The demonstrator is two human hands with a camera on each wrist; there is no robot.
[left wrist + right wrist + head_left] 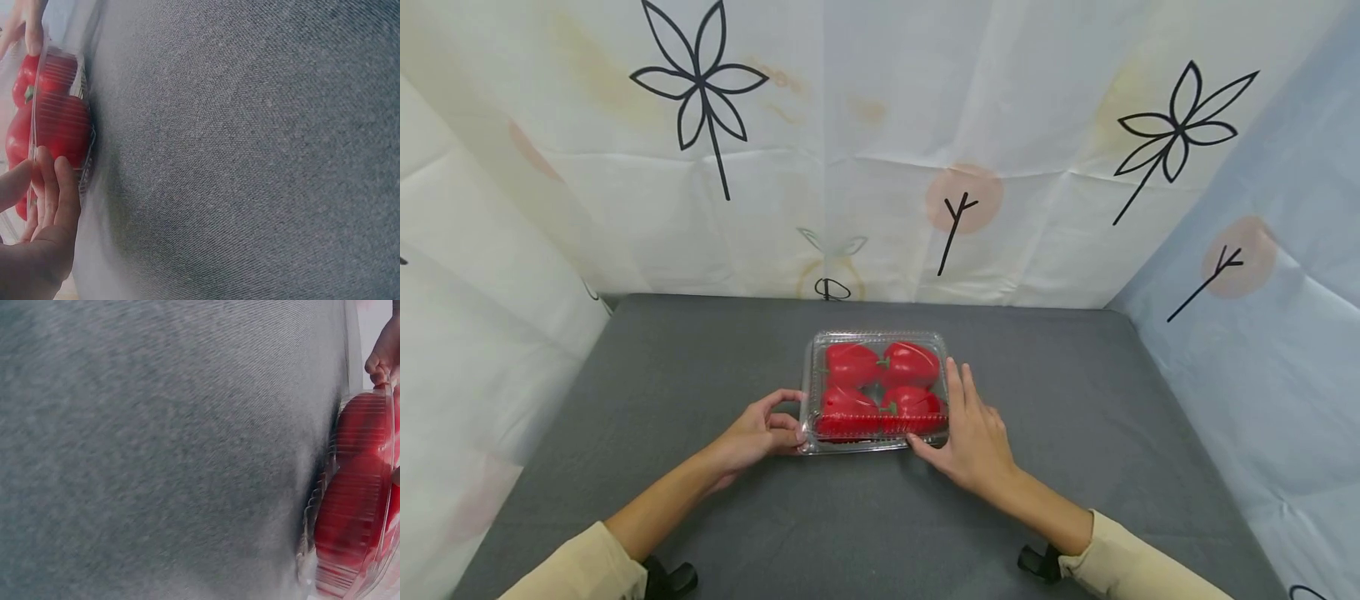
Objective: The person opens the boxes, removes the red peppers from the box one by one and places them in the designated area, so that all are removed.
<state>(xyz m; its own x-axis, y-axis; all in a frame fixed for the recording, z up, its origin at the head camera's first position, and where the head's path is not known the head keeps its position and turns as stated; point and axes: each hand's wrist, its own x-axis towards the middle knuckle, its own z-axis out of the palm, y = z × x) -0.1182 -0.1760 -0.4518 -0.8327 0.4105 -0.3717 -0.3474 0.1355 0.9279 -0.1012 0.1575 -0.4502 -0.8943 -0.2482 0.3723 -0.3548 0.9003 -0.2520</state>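
A clear plastic clamshell box (868, 447) sits on the grey cloth, its lid over the top. Inside are several red bell peppers (848, 414) with green stems, in two rows. At the box's left side my left hand (765, 427) pinches the rim between thumb and fingers; the left wrist view shows the fingers (49, 187) under that rim. My right hand (976, 442) lies against the right side with straight fingers, its thumb at the front right edge. Ribbed box walls and red peppers (353, 506) fill the right edge of the right wrist view.
Grey cloth (1075, 400) covers the table around the box. White and pale blue fabric walls (880, 125) with printed leaves and twigs rise behind and on both sides. Black straps (1041, 563) sit at both wrists, by the beige sleeves.
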